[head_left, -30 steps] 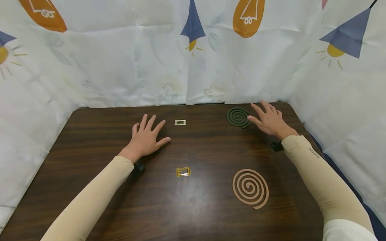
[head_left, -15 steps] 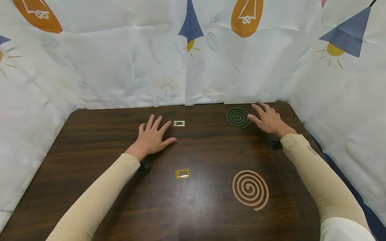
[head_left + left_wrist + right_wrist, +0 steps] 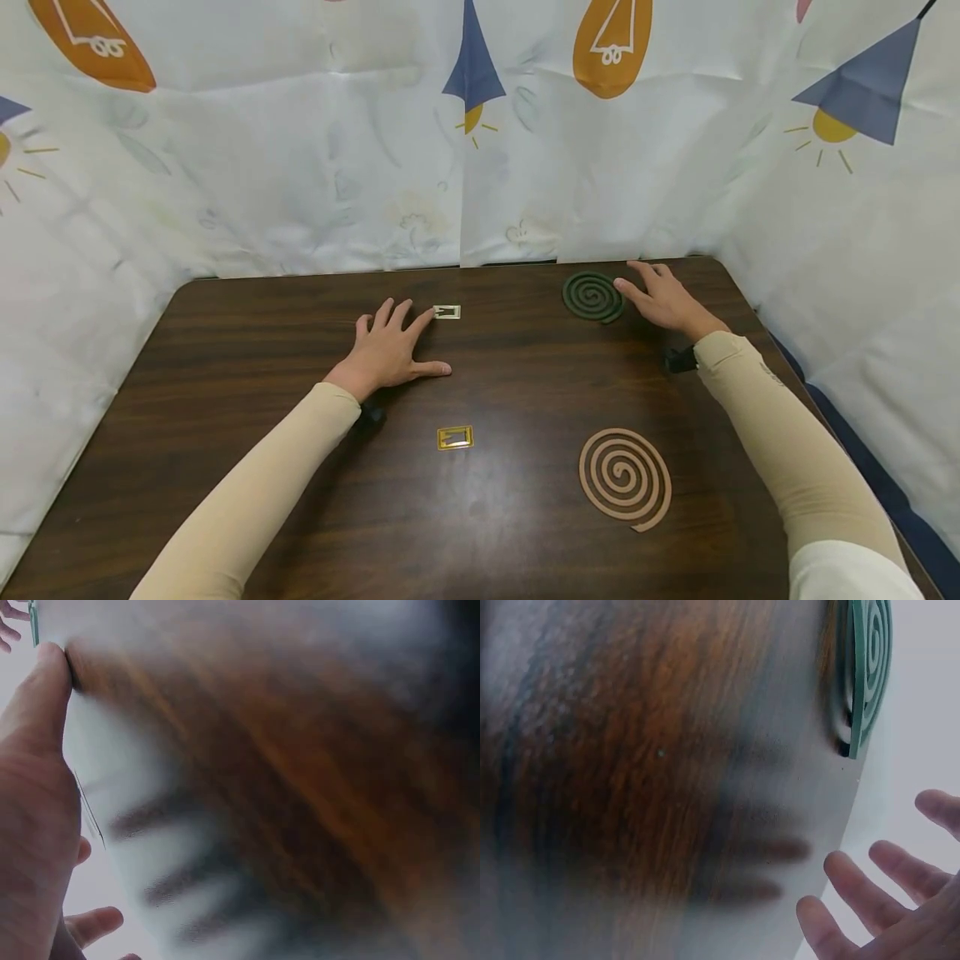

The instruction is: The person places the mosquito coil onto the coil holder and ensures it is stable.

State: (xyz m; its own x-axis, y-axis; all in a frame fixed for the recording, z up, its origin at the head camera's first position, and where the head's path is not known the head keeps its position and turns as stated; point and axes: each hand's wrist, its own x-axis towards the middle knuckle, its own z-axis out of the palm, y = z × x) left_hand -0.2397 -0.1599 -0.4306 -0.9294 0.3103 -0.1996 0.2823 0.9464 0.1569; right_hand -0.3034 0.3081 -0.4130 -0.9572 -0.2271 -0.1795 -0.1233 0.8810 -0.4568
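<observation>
My left hand [image 3: 386, 350] is spread over the far left-middle of the table, its index fingertip right at the left edge of a small silver coil stand [image 3: 447, 312]. The thumb points right, away from the fingers. At the far right, my right hand [image 3: 663, 297] has its thumb tip beside a dark green mosquito coil [image 3: 592, 297], which lies flat. The right wrist view shows the coil [image 3: 871, 675] edge-on, above the loosely extended fingers. Closer to me lie a gold coil stand [image 3: 455, 438] and a tan mosquito coil [image 3: 625, 479], neither touched by a hand.
The dark wood-grain table [image 3: 300, 517] carries all these pieces. White patterned cloth [image 3: 360, 167] hangs right behind its far edge and along both sides. A dark blue cloth [image 3: 862, 450] shows past the right edge.
My left hand has moved right until its index fingertip meets the silver coil stand. My right hand stays by the green mosquito coil, its fingers slightly more bent. The coils and stands keep their places.
</observation>
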